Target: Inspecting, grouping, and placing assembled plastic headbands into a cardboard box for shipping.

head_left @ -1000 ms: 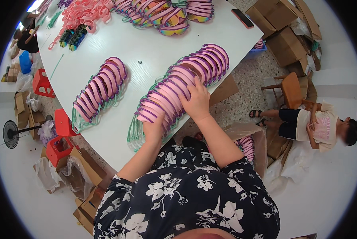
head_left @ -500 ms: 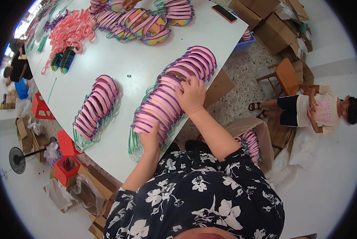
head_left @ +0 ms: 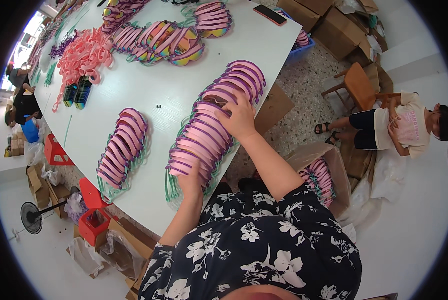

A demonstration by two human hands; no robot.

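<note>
A long row of nested pink goggles (head_left: 201, 132) with purple rims and green straps lies slantwise on the white table (head_left: 154, 205). My left hand (head_left: 190, 182) holds the near end of this row, its thumb on top and its other fingers mostly hidden. My right hand (head_left: 241, 117) is over a gap in the row, thumb and fingers spread, fingertips touching the goggles around the gap. Beyond the gap, more goggles (head_left: 244, 80) continue the row. To the left lies a shorter row of similar goggles (head_left: 124, 147), untouched.
Goggles with shiny rainbow lenses (head_left: 174, 42) lie farther back, near a pile of pink straps (head_left: 86, 55) and dark stacked lenses (head_left: 83, 92). A phone (head_left: 269, 15) is at the table's far right. Right of me stands a lined box of goggles (head_left: 319, 182); a person (head_left: 401, 122) stands beyond.
My right hand's thumb and fingers have spread over the gap. My left hand stays at the near end. The whole view has shifted slightly, and the hand at the far table edge is out of sight.
</note>
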